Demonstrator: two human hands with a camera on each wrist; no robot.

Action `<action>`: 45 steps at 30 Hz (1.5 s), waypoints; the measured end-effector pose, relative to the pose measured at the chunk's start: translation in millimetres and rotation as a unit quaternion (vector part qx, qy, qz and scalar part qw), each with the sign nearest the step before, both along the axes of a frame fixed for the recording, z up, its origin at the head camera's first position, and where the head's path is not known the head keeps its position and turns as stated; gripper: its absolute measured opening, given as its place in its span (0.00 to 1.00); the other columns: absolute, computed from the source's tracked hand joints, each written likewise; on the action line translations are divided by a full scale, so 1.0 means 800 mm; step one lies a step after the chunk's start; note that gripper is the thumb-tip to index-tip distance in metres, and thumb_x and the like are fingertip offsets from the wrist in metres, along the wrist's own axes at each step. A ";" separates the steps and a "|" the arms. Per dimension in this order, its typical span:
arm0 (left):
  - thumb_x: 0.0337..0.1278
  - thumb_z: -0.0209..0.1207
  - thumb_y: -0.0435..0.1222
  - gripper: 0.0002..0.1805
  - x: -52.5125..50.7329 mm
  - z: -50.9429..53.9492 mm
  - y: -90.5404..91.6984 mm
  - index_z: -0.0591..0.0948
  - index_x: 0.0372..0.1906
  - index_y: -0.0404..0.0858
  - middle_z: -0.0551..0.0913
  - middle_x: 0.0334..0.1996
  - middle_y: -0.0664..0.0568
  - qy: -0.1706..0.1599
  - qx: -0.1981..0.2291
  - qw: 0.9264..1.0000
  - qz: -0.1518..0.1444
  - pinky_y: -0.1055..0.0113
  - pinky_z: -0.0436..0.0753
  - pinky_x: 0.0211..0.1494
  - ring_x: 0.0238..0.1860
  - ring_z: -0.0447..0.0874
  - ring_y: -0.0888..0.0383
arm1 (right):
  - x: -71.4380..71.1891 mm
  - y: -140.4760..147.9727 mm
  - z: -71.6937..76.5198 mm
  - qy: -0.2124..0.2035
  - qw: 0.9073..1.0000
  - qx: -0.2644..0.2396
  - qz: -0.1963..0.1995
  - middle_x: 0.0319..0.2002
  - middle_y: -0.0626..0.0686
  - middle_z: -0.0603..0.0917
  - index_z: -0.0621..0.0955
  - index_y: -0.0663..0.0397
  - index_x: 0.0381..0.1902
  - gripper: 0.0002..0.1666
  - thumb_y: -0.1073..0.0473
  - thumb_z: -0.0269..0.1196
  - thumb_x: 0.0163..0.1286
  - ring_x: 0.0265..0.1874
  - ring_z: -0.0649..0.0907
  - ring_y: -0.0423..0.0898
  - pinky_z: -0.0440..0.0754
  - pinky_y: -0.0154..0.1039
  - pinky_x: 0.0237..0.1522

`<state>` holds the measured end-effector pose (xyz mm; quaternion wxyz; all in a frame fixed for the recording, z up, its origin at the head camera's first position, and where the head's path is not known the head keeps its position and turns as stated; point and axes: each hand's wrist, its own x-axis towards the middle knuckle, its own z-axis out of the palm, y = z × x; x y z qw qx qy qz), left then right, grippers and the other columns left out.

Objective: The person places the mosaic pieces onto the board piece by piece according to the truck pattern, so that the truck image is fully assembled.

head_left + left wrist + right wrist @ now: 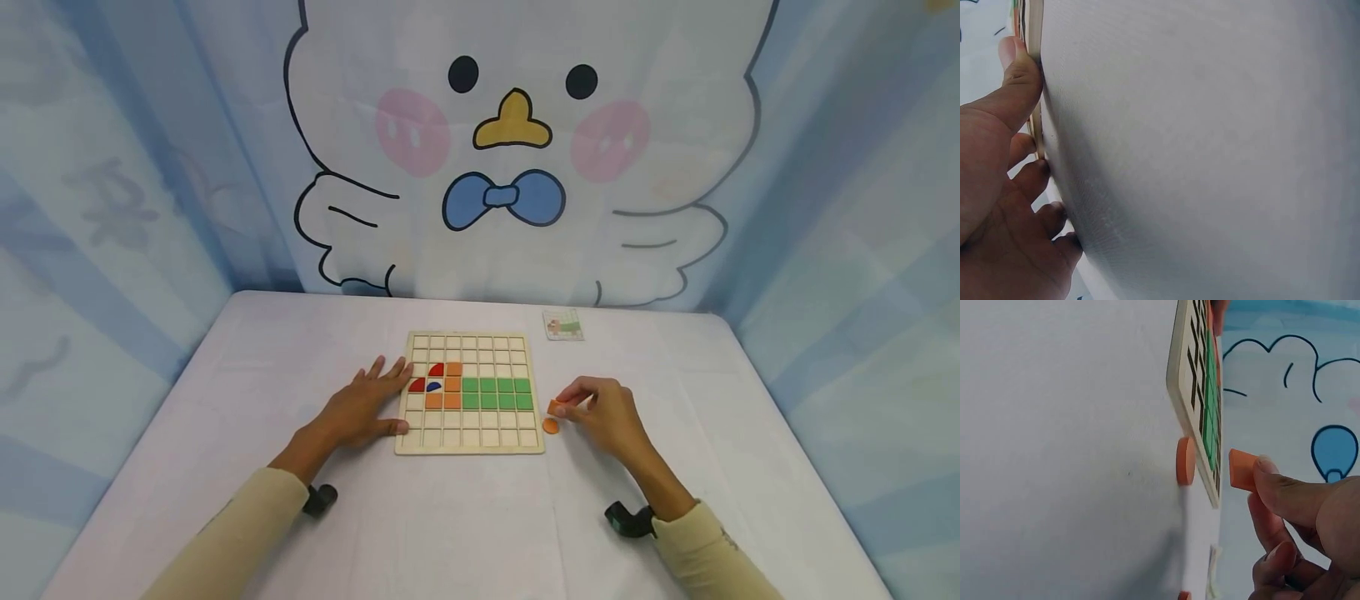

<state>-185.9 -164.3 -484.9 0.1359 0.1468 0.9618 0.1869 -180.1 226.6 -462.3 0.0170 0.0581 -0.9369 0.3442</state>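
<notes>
A pale wooden grid board point(487, 438) lies flat on the table. On it are two rows of green squares point(497, 393), several orange squares point(453, 384), red curved pieces point(417, 385) and a small blue rounded piece point(433, 387). With fingers spread, my left hand point(358, 410) rests at the board's left edge, its thumb point(1019, 78) touching the side. My right hand point(606, 417) pinches an orange square tile point(1242, 469) between thumb and fingers, raised just off the board's right edge. Below that tile an orange disc point(551, 426) lies beside the board.
A small picture card point(563, 326) lies behind the board to the right. At the bottom of the right wrist view, part of another orange piece point(1184, 595) shows. A printed curtain point(510, 258) stands behind the white-covered table point(457, 533) and along both its sides.
</notes>
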 end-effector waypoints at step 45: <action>0.62 0.71 0.54 0.55 0.001 0.001 -0.007 0.55 0.86 0.44 0.51 0.87 0.46 0.012 0.030 0.999 -0.022 0.34 0.50 0.87 0.88 0.40 0.34 | -0.078 -0.211 -0.005 -0.143 0.965 -0.076 0.207 0.34 0.49 0.86 0.86 0.53 0.45 0.08 0.60 0.74 0.71 0.33 0.81 0.42 0.78 0.33 0.35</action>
